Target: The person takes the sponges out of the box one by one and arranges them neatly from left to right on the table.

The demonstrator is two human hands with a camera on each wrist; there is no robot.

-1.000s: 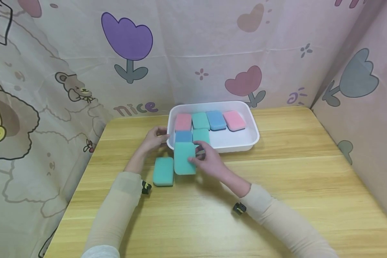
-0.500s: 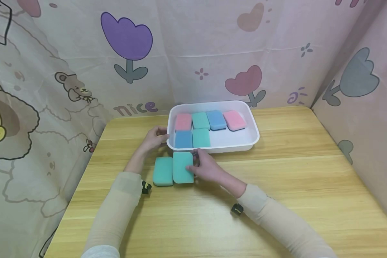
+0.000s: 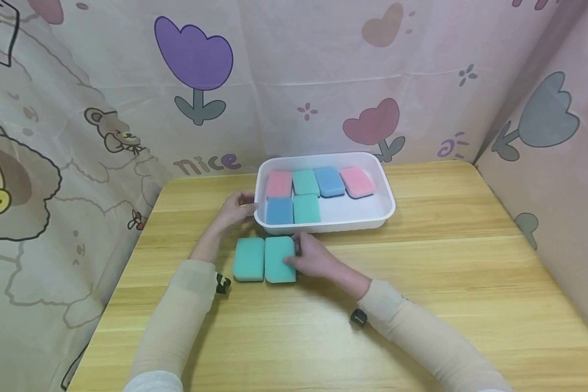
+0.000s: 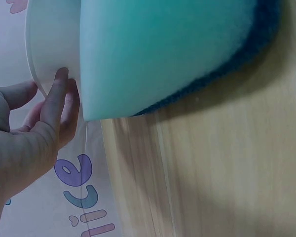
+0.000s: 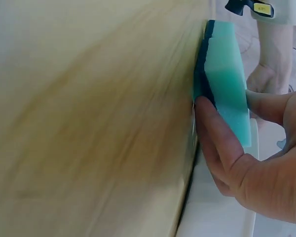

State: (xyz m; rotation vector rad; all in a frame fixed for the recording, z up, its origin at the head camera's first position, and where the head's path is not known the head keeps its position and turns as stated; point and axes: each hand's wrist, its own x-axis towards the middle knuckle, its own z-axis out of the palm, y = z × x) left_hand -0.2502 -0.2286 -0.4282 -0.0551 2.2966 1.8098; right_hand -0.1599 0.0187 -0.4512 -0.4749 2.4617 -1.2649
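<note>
My right hand (image 3: 317, 258) pinches a green sponge (image 3: 279, 260) by its right edge, low at the table in front of the white tray (image 3: 343, 224). A second green sponge (image 3: 249, 260) lies directly left of it. In the right wrist view the held sponge (image 5: 226, 74) shows a dark underside between thumb and fingers of the hand (image 5: 266, 173). My left hand (image 3: 234, 212) grips the tray's left end; in the left wrist view, thumb and fingers of that hand (image 4: 34, 133) hold the tray wall (image 4: 54, 44) from both sides.
Inside the tray at the back are pink (image 3: 279, 184), green (image 3: 306, 182), blue (image 3: 329, 182) and pink (image 3: 357, 182) sponges, with blue (image 3: 280, 210) and green (image 3: 306, 209) ones in front. A patterned cloth (image 3: 294, 65) hangs behind the wooden table (image 3: 451, 272).
The right hand has brought its green sponge down from over the tray's front edge toward the near side, beside the other green sponge. The left hand stays on the tray.
</note>
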